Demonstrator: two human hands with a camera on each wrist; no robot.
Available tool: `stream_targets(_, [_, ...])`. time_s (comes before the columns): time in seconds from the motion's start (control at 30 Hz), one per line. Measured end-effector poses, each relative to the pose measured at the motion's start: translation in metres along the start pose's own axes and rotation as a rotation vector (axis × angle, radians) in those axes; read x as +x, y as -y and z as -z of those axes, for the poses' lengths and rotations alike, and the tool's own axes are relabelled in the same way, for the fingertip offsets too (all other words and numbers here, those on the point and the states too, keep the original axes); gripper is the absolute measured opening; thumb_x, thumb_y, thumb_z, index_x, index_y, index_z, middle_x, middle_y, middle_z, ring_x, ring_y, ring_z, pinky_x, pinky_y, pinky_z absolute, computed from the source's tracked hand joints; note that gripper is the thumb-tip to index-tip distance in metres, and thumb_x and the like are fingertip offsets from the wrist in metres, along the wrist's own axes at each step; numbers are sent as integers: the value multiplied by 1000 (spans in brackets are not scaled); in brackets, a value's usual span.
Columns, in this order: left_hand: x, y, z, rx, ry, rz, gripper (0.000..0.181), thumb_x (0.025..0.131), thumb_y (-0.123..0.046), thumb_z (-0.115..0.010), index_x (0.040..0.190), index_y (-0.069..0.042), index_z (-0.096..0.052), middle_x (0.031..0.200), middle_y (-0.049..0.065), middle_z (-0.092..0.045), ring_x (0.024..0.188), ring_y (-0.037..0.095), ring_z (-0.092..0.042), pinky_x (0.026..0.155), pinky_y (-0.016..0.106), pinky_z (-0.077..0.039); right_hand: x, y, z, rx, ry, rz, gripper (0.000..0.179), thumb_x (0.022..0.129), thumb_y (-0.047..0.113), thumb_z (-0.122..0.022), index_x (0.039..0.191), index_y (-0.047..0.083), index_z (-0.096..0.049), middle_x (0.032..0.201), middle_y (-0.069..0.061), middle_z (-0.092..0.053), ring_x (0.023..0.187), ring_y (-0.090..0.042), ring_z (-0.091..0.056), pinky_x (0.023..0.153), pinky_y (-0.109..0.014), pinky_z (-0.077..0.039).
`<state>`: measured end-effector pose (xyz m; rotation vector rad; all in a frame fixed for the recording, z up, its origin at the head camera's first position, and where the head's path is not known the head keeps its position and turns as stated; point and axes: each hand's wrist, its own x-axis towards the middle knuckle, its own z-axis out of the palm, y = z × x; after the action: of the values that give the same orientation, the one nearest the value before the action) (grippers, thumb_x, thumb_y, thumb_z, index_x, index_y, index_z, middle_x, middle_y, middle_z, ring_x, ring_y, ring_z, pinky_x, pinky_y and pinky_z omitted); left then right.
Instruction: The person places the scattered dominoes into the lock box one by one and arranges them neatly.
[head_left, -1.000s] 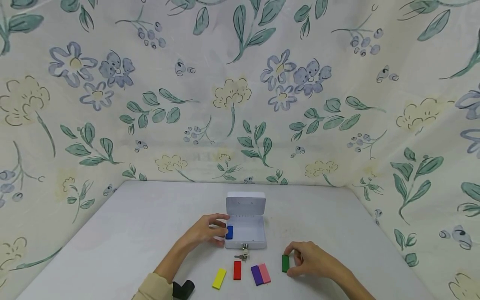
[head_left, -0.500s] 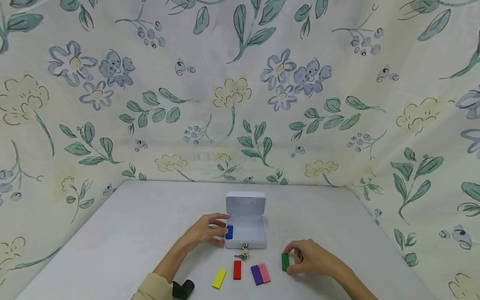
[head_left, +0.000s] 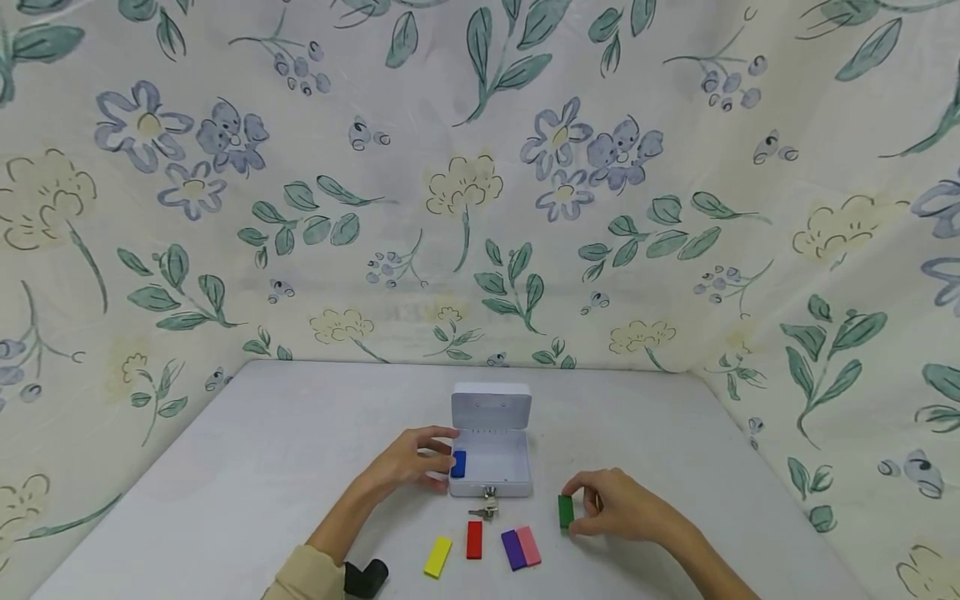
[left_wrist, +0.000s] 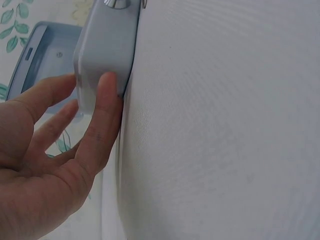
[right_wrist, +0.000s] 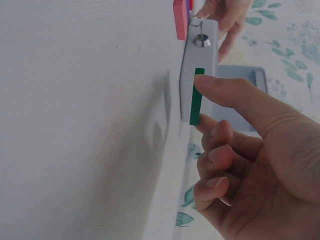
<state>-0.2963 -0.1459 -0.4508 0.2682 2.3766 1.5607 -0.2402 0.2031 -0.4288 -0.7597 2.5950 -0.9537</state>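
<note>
My right hand (head_left: 618,504) pinches a green block (head_left: 566,512) between thumb and fingertips, upright just above the table to the right of the box. In the right wrist view the thumb (right_wrist: 225,90) lies on the block's flat side, the other fingers loosely bent. My left hand (head_left: 412,458) rests its fingertips against the left side of a small white metal box (head_left: 491,489) whose lid stands raised. In the left wrist view those fingers (left_wrist: 105,100) touch the box's corner and wall. Inside the box, at its left, sits a blue block (head_left: 459,464).
Keys (head_left: 482,512) hang from the lock at the box front. Before it lie a yellow block (head_left: 438,557), a red block (head_left: 475,540), a purple block (head_left: 513,550) and a pink block (head_left: 528,546). A black object (head_left: 366,578) lies by the left sleeve.
My right hand has lifted the green block slightly and carried it a little toward the box. The left hand stays at the box's side.
</note>
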Motion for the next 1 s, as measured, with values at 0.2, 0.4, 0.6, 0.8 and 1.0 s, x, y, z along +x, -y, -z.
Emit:
stream_targets(0.2, [0, 0, 1, -12, 5, -5, 53, 87, -13, -73, 137, -10, -56, 124, 20, -59, 91, 23, -67, 68, 36, -63, 3, 3, 3, -24, -14, 17, 40, 80, 25, -80, 112, 6, -66, 66, 8, -51, 59, 0, -45, 52, -16, -38])
stream_targets(0.4, [0, 0, 0, -13, 5, -6, 53, 87, -13, -73, 137, -10, -56, 123, 20, -60, 92, 23, -67, 68, 36, -63, 6, 7, 6, -18, -9, 9, 40, 82, 26, -79, 114, 6, -65, 67, 8, -52, 60, -1, -45, 53, -16, -39])
stream_targets(0.6, [0, 1, 0, -8, 7, 5, 53, 87, -14, -73, 137, -10, -56, 124, 20, -59, 92, 22, -67, 67, 35, -63, 9, 11, 8, -36, -20, 33, 40, 82, 26, -79, 114, 6, -66, 67, 9, -51, 60, 0, -45, 53, -16, -39])
stream_targets(0.8, [-1, 0, -1, 2, 8, 3, 52, 88, -14, -73, 137, -11, -56, 125, 21, -59, 90, 21, -68, 67, 34, -63, 14, 15, 12, -55, -26, 51, 40, 82, 27, -79, 114, 6, -66, 67, 9, -48, 61, 0, -44, 54, -16, -39])
stream_targets(1.0, [-2, -1, -1, 9, 0, -5, 52, 87, -14, -73, 136, -10, -57, 124, 20, -60, 92, 22, -68, 67, 35, -63, 21, 20, 15, -59, -27, 53, 40, 83, 26, -78, 115, 6, -66, 67, 9, -48, 62, -1, -44, 54, -16, -38])
